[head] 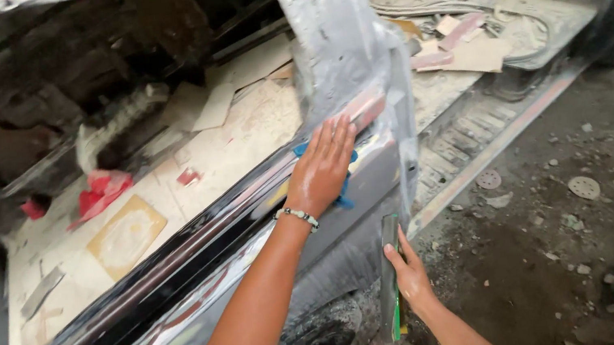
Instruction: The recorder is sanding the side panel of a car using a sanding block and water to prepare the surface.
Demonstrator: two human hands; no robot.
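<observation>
The left hand (320,169) lay flat, fingers together and extended, pressing a blue cloth (344,191) against the side of a vehicle body panel (178,291) at the foot of a grey-filled pillar (331,37). The cloth sat directly beneath the palm, only its edges showing beside the fingers and below the heel of the hand. A beaded bracelet (297,217) circled that wrist.

The right hand (411,275) was lower and to the right, fingers curled around the edge of a narrow upright strip (390,274), grey with a green lower end, which stood against the lower end of the panel.

Inside the stripped cabin, sheets of sandpaper (125,236) and a red rag (103,190) lay on the dusty floor. Round sanding discs (584,188) lay on the dirt ground, well apart from both hands.
</observation>
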